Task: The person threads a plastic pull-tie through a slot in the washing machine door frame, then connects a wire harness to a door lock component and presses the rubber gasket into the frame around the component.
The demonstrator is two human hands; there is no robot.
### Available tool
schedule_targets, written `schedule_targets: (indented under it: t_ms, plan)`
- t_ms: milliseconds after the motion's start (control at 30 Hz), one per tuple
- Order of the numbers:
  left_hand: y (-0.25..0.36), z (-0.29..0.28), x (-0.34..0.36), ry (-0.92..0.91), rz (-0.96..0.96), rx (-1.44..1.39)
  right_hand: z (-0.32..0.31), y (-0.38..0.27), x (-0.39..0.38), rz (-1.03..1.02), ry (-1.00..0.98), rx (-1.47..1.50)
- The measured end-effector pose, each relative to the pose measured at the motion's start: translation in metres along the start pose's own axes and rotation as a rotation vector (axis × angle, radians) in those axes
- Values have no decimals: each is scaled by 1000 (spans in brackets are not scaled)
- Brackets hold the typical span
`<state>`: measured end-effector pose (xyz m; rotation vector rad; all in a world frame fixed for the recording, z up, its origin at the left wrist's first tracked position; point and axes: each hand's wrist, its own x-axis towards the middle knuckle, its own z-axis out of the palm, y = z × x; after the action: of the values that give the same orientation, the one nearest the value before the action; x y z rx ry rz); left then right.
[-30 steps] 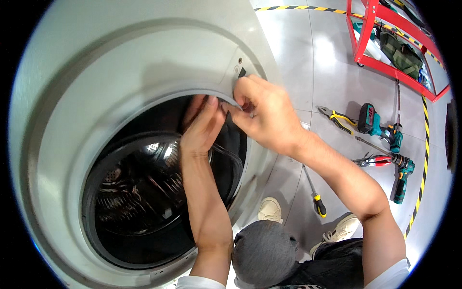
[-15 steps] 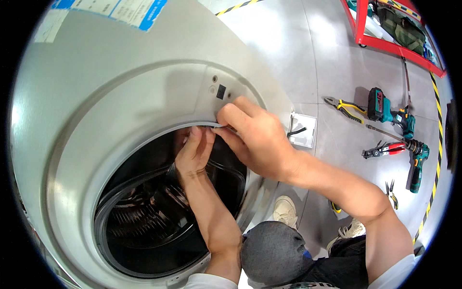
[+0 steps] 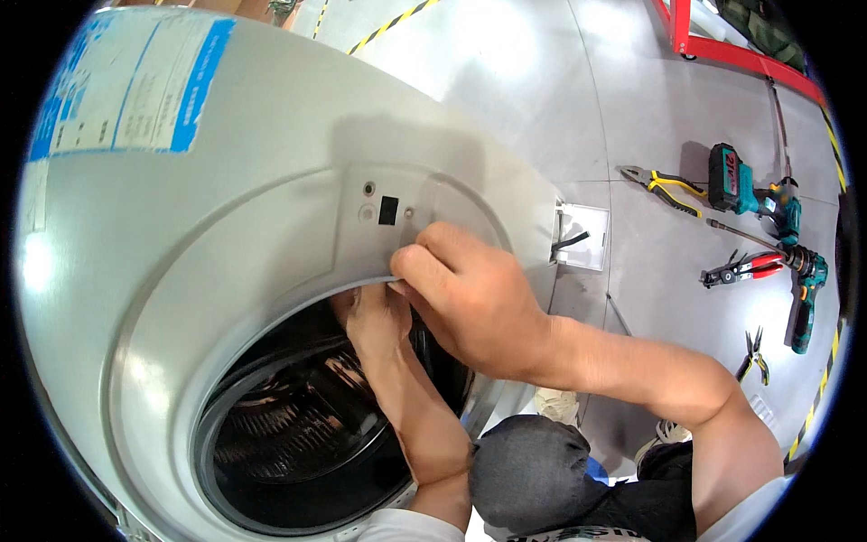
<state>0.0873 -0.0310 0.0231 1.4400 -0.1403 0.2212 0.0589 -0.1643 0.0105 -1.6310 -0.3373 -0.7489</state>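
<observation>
A washing machine's pale front panel [image 3: 262, 144] fills the left side, with its round door opening and dark rubber gasket [image 3: 206, 443] below my hands. My left hand [image 3: 375, 321] reaches up inside the opening to the upper rim [image 3: 298, 312], its bent fingers drawn together and their tips partly hidden behind the edge. Right beside it, my right hand [image 3: 479, 303] is closed in a pinch at the same rim, thumb underneath and index finger curled above. Whatever lies between the fingers is too small to make out. The ribbed metal drum [image 3: 280, 443] shows inside the opening.
On the grey floor at right lie yellow-black pliers [image 3: 664, 190], two teal power drills [image 3: 741, 181], red-handled pliers [image 3: 745, 268] and needle-nose pliers [image 3: 751, 357]. A white flap [image 3: 585, 237] juts from the machine's side. A red cart frame [image 3: 741, 59] stands far right.
My view has shifted, so the machine sits lower and its blue-white label shows more fully. Both hands stay at the upper rim; the left hand's fingers sit further behind it.
</observation>
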Motion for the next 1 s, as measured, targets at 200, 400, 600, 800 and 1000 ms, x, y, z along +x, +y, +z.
schedule_targets:
  t_ms: [200,400,600,800,1000]
  plan:
    - [4,8,-5,267,-41,152,0,-4,2,-6,3,64]
    - [-4,20,-8,256,-114,130,-2,7,-1,28,-16,71]
    - [13,30,-11,258,-135,137,-4,1,6,8,-24,93]
    - [19,37,-12,243,-158,122,-6,1,7,-12,-39,78]
    - [18,34,-11,221,-175,86,-6,2,7,-20,-62,25]
